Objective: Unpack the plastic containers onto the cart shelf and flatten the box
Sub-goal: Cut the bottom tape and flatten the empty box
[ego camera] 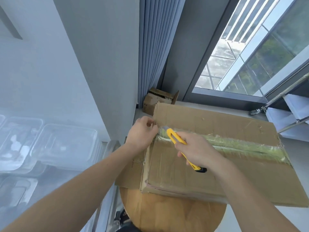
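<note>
Cardboard dominates: the box lies on the round wooden table with its flaps closed, a band of greenish tape running along the centre seam. It looks uncollapsed, so flattening is under way rather than finished. To the left, clear plastic containers sit stacked beside a metal rail, blurred but apparently already out on the cart shelf; that part of the job seems done, though whether any remain inside the box cannot be told. The left hand is at the seam's near-left end, its fingers curled onto the box's edge there. The right hand grips a yellow utility knife, its tip resting at the tape's left end. What remains, by my judgement, is slitting the tape and folding the box flat.
</note>
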Demonstrator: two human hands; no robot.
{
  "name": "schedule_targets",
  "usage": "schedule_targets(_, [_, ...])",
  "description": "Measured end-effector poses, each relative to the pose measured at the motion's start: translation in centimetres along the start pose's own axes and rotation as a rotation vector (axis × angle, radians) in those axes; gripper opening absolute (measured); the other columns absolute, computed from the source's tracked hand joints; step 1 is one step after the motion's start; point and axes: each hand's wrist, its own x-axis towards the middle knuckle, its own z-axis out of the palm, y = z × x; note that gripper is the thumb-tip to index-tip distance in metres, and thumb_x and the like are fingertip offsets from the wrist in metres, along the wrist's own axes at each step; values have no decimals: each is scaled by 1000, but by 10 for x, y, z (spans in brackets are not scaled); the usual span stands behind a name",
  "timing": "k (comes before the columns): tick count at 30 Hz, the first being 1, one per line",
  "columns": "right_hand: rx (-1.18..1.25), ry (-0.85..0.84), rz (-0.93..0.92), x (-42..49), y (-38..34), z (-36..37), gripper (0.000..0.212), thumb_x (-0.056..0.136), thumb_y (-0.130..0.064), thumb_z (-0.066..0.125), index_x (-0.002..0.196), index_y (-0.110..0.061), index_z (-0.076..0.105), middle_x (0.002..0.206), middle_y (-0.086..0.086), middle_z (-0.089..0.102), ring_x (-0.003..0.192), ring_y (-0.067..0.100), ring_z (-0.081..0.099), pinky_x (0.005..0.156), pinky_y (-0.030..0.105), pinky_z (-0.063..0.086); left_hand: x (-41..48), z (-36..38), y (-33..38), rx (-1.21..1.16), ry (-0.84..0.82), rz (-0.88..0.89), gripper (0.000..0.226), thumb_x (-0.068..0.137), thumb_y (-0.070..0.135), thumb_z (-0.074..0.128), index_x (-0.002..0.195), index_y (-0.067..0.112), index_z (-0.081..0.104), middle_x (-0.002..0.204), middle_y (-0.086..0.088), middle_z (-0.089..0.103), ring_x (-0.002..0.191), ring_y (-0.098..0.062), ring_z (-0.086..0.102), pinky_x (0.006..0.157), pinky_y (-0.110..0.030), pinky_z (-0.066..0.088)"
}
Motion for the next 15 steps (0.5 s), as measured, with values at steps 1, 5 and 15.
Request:
schedule_targets(1, [-13,-8,-38,3,4,-3,10,96,-23,46,94,-19,55,77,-1,71,53,20,67,62,39,56,-6,3,0,37,35,0,32,95,34,57,123,18,58,120,3,57,101,-13,56,83,-27,44])
schedule_targets(5, [-168,-24,-190,13,22,-15,19,94,-27,46,107,-27,60,78,-1,70,63,20,64,69,39,56,-29,18,7,54,177,-176,33,89,48,62,111,23,56,110,5,61,90,-13,59,73,-28,45])
schedule_targets(15, [-394,-132,-497,46,38,-47,33,95,-28,44,118,-44,61,74,-7,63,70,16,56,54,28,42,-55,39,19,-177,220,-559,62,87,59,61,90,-3,64,77,-7,59,68,-20,55,64,-30,44])
